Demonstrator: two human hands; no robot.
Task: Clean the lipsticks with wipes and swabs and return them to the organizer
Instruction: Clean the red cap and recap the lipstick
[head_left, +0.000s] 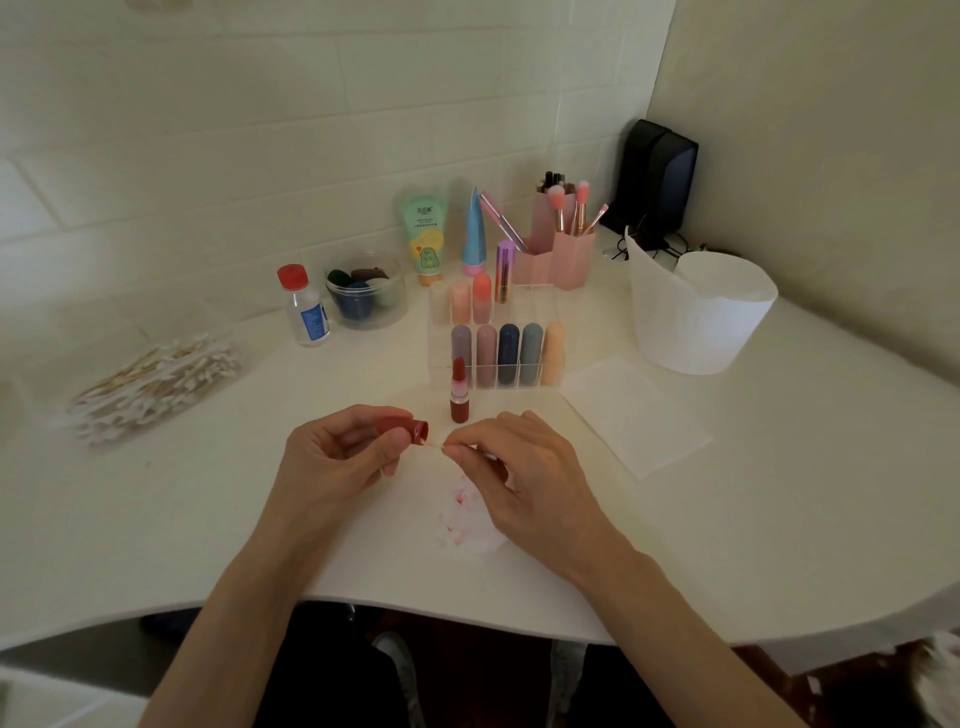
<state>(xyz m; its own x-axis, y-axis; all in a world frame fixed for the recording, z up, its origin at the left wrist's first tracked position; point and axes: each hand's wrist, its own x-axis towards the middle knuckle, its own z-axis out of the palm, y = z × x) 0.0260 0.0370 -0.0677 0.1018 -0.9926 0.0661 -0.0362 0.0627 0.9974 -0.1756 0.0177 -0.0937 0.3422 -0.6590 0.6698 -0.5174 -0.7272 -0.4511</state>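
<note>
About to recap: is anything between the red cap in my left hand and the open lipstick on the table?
Only the swab pinched in the right hand sits at the cap mouth; nothing else visible lies between it and the upright lipstick.

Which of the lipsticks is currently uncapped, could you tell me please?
The dark red lipstick standing alone on the table in front of the clear organizer: its bullet is exposed, whereas the other lipsticks sit capped in its slots.
</note>
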